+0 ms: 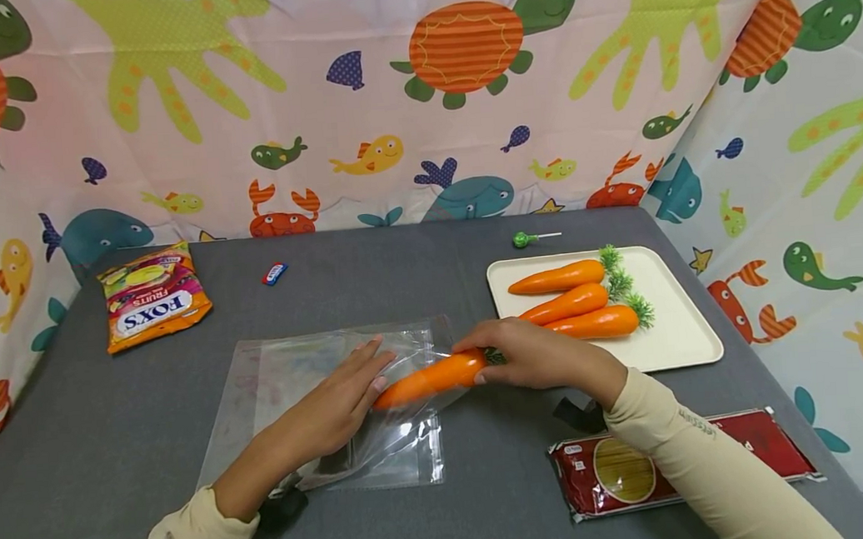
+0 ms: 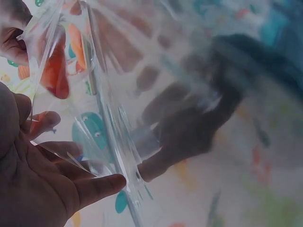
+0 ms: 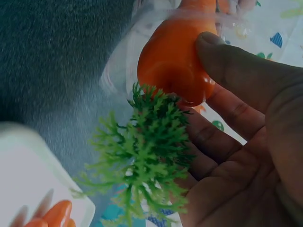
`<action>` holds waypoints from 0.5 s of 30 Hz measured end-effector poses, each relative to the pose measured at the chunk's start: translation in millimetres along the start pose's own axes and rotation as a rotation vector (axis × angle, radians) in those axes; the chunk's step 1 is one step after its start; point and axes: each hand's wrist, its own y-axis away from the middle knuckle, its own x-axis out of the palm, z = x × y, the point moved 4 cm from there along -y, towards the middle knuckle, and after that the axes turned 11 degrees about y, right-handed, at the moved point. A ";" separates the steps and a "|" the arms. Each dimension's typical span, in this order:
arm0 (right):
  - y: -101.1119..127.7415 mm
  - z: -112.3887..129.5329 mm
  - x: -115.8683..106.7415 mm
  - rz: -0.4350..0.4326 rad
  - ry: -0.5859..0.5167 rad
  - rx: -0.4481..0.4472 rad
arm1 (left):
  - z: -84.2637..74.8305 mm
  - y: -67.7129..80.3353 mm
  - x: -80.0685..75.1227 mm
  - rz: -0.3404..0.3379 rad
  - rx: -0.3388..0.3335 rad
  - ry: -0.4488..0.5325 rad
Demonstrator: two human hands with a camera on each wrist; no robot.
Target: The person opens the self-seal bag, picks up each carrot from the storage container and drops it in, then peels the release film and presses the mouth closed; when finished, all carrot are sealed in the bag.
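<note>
A clear plastic bag (image 1: 320, 394) lies on the grey table (image 1: 97, 426). My left hand (image 1: 346, 392) holds up the bag's open mouth with its fingers on the film; the left wrist view shows the bag (image 2: 109, 118) lifted by those fingers. My right hand (image 1: 527, 353) grips the leafy end of an orange toy carrot (image 1: 427, 377), whose tip is inside the bag mouth. In the right wrist view the carrot (image 3: 175, 61) and its green top (image 3: 147, 151) lie against my fingers.
A white tray (image 1: 675, 319) at the right holds three more carrots (image 1: 572, 301). A spaghetti packet (image 1: 619, 473) lies near the front right. A Fox's candy bag (image 1: 151, 296), a small blue wrapper (image 1: 275, 273) and a green lollipop (image 1: 525, 239) lie farther back.
</note>
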 end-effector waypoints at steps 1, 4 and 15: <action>-1.7 1.1 1.5 0.003 0.003 0.000 | 0.3 -0.2 0.1 -0.001 0.004 0.000; -6.0 3.8 5.8 0.011 0.020 0.001 | 0.6 -0.6 0.1 0.000 0.014 0.003; -15.0 6.6 20.9 0.074 -0.008 -0.001 | 2.2 -0.5 0.1 -0.007 0.010 -0.008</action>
